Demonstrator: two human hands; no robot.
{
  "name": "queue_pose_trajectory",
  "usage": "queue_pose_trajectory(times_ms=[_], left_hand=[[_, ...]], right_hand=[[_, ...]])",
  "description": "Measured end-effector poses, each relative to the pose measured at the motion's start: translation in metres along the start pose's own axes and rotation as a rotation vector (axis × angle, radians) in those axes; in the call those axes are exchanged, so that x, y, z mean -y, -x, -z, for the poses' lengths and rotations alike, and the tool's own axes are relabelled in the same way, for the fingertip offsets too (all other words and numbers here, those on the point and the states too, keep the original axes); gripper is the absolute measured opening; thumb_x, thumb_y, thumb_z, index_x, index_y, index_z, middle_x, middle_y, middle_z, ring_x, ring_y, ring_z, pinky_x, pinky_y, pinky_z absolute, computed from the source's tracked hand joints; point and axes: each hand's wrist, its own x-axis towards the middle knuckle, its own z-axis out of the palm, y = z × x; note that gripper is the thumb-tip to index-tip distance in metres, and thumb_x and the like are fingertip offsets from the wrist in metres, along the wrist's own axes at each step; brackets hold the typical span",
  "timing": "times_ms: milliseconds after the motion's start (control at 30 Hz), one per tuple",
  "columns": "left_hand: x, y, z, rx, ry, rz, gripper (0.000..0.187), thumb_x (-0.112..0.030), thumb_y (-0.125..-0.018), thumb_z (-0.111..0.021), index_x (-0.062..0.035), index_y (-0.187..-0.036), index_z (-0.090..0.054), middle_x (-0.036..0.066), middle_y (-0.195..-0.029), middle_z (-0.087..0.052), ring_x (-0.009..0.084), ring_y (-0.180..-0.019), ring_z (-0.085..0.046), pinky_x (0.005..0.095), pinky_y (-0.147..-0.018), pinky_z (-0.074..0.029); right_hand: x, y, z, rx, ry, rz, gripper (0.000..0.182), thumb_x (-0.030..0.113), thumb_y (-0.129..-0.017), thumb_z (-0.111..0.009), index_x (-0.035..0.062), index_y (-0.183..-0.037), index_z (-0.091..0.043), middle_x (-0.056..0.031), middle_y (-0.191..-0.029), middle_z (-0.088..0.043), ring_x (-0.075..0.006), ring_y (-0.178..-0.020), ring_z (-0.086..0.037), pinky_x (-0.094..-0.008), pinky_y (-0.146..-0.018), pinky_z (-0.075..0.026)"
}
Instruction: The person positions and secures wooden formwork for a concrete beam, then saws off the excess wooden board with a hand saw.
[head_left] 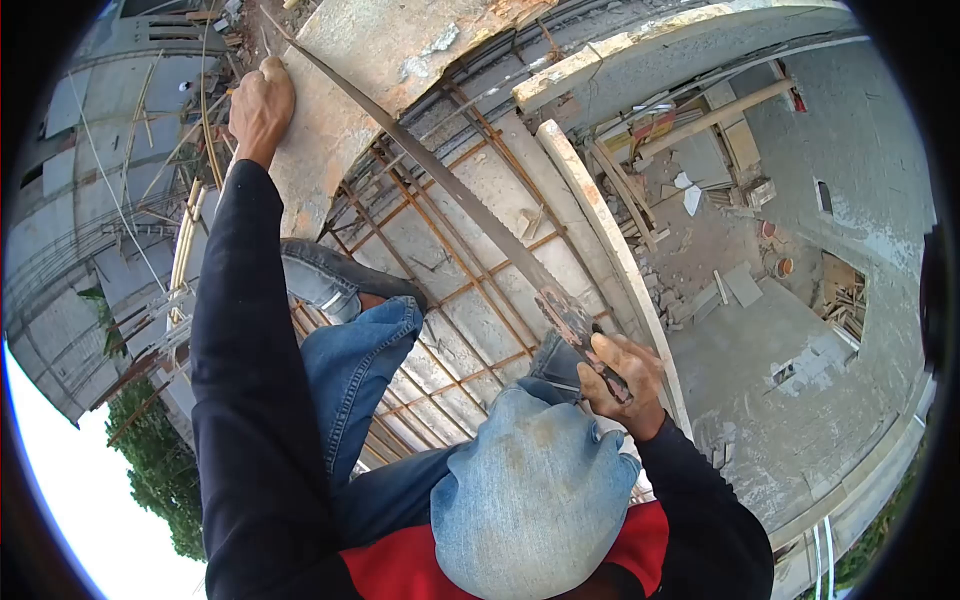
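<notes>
My right hand (625, 380) is closed around the worn handle of a long handsaw (440, 175). The blade runs away from me to the upper left, and its far part crosses a stained, weathered board (330, 120). At that board's left edge my left hand (262, 105) is closed, with fingers curled over the edge and partly hidden. Below the board lies a grid of rusty rebar (465, 280) over pale panels. My knee in blue jeans (365, 360) and a shoe (350, 270) rest on the grid, close to the board.
To the right, a narrow plank (610, 240) stands along the grid's edge. Beyond it, a lower floor holds rubble and timber pieces (715, 120) beside a grey plastered wall (860, 130). Bamboo poles (187, 235) and a drop lie left. A denim-covered head (530, 490) fills the bottom.
</notes>
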Motion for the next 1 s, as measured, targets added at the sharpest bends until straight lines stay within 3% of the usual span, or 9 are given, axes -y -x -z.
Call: queue_pose_trajectory(times_ms=[167,267,367,433,633,700,800,900,1000], left_hand=[[0.018,-0.021,-0.012,-0.016,-0.030,-0.133,0.065,-0.043,-0.094,-0.030,0.0115,-0.104,-0.063,0.036,-0.113,-0.059,0.0477,-0.110,-0.056,0.0484,-0.095,-0.041],[0.001,0.002,-0.007,0.050,-0.026,-0.049,0.066,-0.044,-0.093,-0.030,0.0120,-0.106,-0.063,0.037,-0.114,-0.057,0.0479,-0.112,-0.055,0.0486,-0.097,-0.040],[0.012,-0.015,-0.015,-0.079,-0.004,-0.039,0.066,-0.044,-0.093,-0.031,0.0112,-0.105,-0.063,0.037,-0.112,-0.058,0.0490,-0.111,-0.055,0.0499,-0.096,-0.040],[-0.007,0.003,0.002,0.015,0.001,-0.013,0.065,-0.044,-0.093,-0.030,0.0099,-0.107,-0.064,0.036,-0.111,-0.059,0.0478,-0.112,-0.055,0.0493,-0.097,-0.040],[-0.003,-0.014,-0.002,0.002,0.017,-0.068,0.064,-0.043,-0.093,-0.031,0.0101,-0.105,-0.064,0.035,-0.111,-0.059,0.0472,-0.110,-0.056,0.0493,-0.095,-0.041],[-0.009,0.004,0.006,0.062,0.004,-0.018,0.064,-0.044,-0.092,-0.032,0.0098,-0.105,-0.064,0.036,-0.111,-0.059,0.0472,-0.110,-0.056,0.0495,-0.096,-0.041],[0.003,-0.016,-0.006,-0.081,0.026,-0.032,0.064,-0.044,-0.093,-0.032,0.0099,-0.104,-0.064,0.036,-0.109,-0.059,0.0496,-0.109,-0.055,0.0500,-0.095,-0.041],[-0.001,0.000,0.001,0.022,0.006,-0.049,0.062,-0.043,-0.094,-0.031,0.0094,-0.103,-0.064,0.035,-0.109,-0.059,0.0491,-0.108,-0.056,0.0510,-0.094,-0.041],[0.000,-0.007,0.002,-0.041,0.012,-0.058,0.063,-0.044,-0.094,-0.032,0.0102,-0.105,-0.062,0.035,-0.108,-0.059,0.0483,-0.107,-0.056,0.0507,-0.094,-0.041]], right_hand=[[0.005,-0.089,-0.038,-0.085,-0.070,0.013,0.045,0.000,-0.074,-0.075,-0.0015,-0.116,-0.060,-0.0141,-0.084,-0.068,-0.0245,-0.072,-0.070,-0.0310,-0.063,-0.057],[0.032,-0.073,-0.016,0.082,0.000,-0.080,0.042,0.002,-0.074,-0.076,-0.0021,-0.113,-0.060,-0.0175,-0.089,-0.069,-0.0257,-0.075,-0.071,-0.0325,-0.063,-0.057],[0.026,-0.014,0.020,0.040,0.051,-0.082,0.036,0.005,-0.073,-0.077,-0.0018,-0.104,-0.059,-0.0215,-0.091,-0.069,-0.0275,-0.073,-0.072,-0.0335,-0.062,-0.058],[0.030,-0.009,0.017,0.037,0.033,-0.057,0.039,0.003,-0.073,-0.076,-0.0027,-0.107,-0.060,-0.0218,-0.090,-0.069,-0.0282,-0.073,-0.072,-0.0319,-0.062,-0.058],[0.004,-0.094,-0.045,-0.123,-0.055,0.114,0.045,0.000,-0.073,-0.075,-0.0032,-0.115,-0.060,-0.0149,-0.083,-0.068,-0.0225,-0.065,-0.069,-0.0286,-0.055,-0.054],[0.021,-0.068,-0.027,0.064,-0.062,-0.097,0.045,0.000,-0.073,-0.076,-0.0031,-0.115,-0.060,-0.0143,-0.084,-0.069,-0.0223,-0.067,-0.069,-0.0288,-0.058,-0.055],[0.009,-0.001,0.003,-0.012,-0.012,-0.061,0.034,0.008,-0.079,-0.073,-0.0052,-0.106,-0.058,-0.0189,-0.092,-0.069,-0.0293,-0.072,-0.070,-0.0328,-0.062,-0.055],[0.027,-0.018,-0.001,0.066,0.117,-0.058,0.034,0.012,-0.081,-0.073,-0.0059,-0.106,-0.058,-0.0198,-0.095,-0.070,-0.0308,-0.077,-0.071,-0.0339,-0.066,-0.056],[0.001,-0.034,-0.014,-0.098,0.104,-0.092,0.035,0.011,-0.077,-0.075,-0.0045,-0.105,-0.061,-0.0183,-0.094,-0.070,-0.0278,-0.075,-0.070,-0.0323,-0.067,-0.055]])
